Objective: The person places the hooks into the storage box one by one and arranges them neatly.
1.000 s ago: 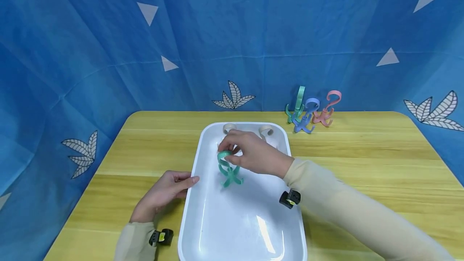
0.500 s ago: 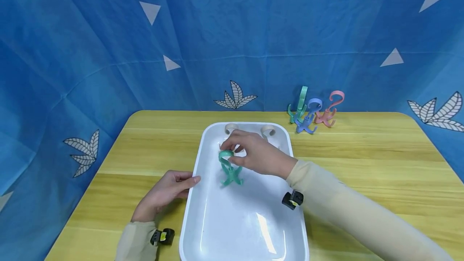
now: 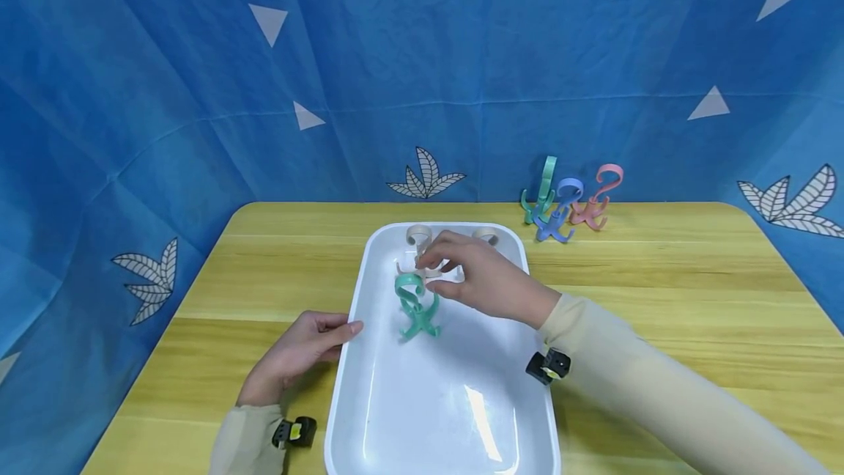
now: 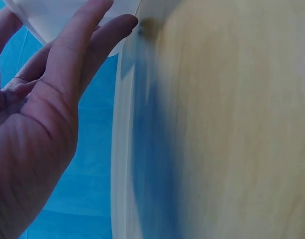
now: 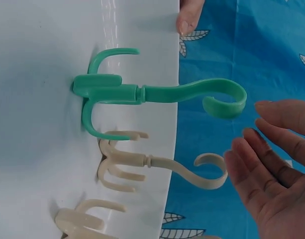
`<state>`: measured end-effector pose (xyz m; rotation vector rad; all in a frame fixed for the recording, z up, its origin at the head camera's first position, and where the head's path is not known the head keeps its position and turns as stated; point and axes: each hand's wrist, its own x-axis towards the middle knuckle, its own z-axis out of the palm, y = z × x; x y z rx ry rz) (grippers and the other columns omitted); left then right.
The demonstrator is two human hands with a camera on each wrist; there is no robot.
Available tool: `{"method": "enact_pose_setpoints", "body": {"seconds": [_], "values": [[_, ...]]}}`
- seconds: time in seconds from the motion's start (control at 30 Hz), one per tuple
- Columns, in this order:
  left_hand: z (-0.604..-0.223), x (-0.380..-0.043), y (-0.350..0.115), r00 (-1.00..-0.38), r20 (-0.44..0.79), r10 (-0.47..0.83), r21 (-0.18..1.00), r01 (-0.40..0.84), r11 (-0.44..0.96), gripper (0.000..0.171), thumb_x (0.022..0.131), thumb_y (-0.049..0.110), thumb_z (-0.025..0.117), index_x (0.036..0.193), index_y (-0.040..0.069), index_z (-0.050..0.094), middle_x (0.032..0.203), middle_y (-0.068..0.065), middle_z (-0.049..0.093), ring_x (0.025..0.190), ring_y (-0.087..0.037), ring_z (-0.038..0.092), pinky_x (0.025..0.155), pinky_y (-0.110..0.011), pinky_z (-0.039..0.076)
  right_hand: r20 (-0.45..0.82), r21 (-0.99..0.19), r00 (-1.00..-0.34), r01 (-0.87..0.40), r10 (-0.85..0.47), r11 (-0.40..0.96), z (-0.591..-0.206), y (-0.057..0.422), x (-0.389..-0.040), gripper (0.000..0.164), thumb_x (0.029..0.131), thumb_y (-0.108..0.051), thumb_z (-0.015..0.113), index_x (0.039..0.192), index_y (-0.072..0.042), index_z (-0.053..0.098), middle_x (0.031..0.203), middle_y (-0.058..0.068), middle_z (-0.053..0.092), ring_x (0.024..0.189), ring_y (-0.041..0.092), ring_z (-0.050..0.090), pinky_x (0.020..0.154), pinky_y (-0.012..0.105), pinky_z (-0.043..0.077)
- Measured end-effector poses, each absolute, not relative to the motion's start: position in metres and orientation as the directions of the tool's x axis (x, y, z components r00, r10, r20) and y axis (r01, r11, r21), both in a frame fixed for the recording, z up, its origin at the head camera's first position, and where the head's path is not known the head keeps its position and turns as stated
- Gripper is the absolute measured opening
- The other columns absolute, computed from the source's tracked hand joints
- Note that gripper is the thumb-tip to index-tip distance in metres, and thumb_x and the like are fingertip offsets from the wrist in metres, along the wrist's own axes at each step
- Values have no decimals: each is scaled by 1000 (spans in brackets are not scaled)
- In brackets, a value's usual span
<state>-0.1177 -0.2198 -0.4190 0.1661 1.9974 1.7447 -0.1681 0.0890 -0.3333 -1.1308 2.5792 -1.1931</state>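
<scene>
A green four-pronged hook hanger (image 3: 419, 317) stands upright on its prongs in the white tray (image 3: 448, 402), its curled top (image 5: 227, 97) free. Just right of that curl is my right hand (image 3: 471, 273), fingers parted and a gap showing between them and the hook in the right wrist view. Behind it in the tray are two beige hook hangers, one at the left (image 3: 418, 233) and one at the right (image 3: 486, 233), both partly hidden by the hand in the head view. My left hand (image 3: 306, 343) holds the tray's left rim, thumb over the edge.
Beyond the tray's back right corner, a green hook hanger (image 3: 544, 189), a blue one (image 3: 555, 222) and a pink one (image 3: 590, 211) stand close together on the wooden table (image 3: 659, 277). A blue patterned curtain (image 3: 560, 35) hangs behind the table.
The right hand has let go of the green hanger's curled top and drawn back slightly to the right. The hanger stays standing. The left hand keeps its place on the rim.
</scene>
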Motion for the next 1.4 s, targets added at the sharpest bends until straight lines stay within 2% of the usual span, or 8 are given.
{"method": "enact_pose_setpoints", "body": {"seconds": [0.47,0.63,0.9,1.13,1.4], "values": [[-417,-117,-219,-879,-281,385,957,-228,178,51,100,22,60,131,-18,51,117,-28,63,97,-35,68,83,-46,57,290,-749,-765,-556,-575,360,-335,124,-167,19,89,-1,72,105,-10,71,101,-1,66,92,13,65,81,29,57],[-417,-116,-218,-882,-283,377,956,-230,181,52,100,24,61,131,-17,51,118,-28,63,98,-34,68,83,-45,57,290,-761,-810,-519,-510,390,-336,149,-170,18,91,-2,69,107,-11,72,104,-1,67,91,15,67,81,33,57],[-417,-116,-219,-880,-282,383,956,-226,186,53,100,24,61,130,-18,51,118,-28,63,98,-33,68,84,-45,57,329,-740,-858,-494,-395,457,-342,190,-179,17,93,-1,67,109,-4,70,103,4,67,93,17,65,83,28,55],[-417,-117,-219,-885,-269,381,959,-210,190,51,101,24,59,130,-18,51,119,-27,63,100,-31,68,84,-43,57,297,-771,-910,-407,-289,491,-344,215,-183,18,96,-12,66,114,-9,70,108,3,65,99,21,65,83,19,53],[-416,-115,-219,-882,-279,380,956,-220,192,51,101,23,60,130,-18,51,118,-27,63,100,-30,68,84,-42,57,251,-780,-955,-297,-159,551,-343,231,-185,28,97,-25,66,121,-10,67,113,2,65,100,15,61,79,17,50]]}}
